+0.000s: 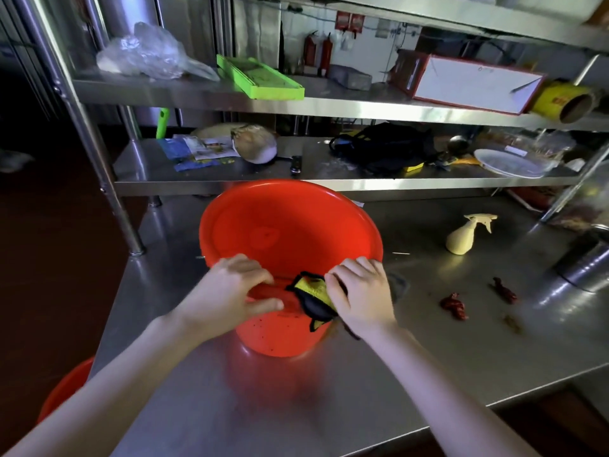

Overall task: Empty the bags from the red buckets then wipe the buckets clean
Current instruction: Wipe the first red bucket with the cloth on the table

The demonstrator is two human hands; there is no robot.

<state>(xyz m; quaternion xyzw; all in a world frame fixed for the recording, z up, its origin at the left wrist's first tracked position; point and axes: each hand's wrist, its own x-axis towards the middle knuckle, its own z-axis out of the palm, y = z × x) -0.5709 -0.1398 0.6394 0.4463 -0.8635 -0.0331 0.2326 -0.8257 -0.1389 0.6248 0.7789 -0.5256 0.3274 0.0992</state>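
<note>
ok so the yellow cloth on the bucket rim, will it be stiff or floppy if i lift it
Probably floppy: the yellow cloth folds over the red bucket rim and bunches under the right hand. Likely light too, since it hangs there in thin crumpled layers. It may slide off the smooth plastic once released.

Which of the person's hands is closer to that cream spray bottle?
Right. The right hand, holding a yellow cloth on the near rim of the red bucket, is left of the spray bottle; the left hand grips the rim farther left.
</note>
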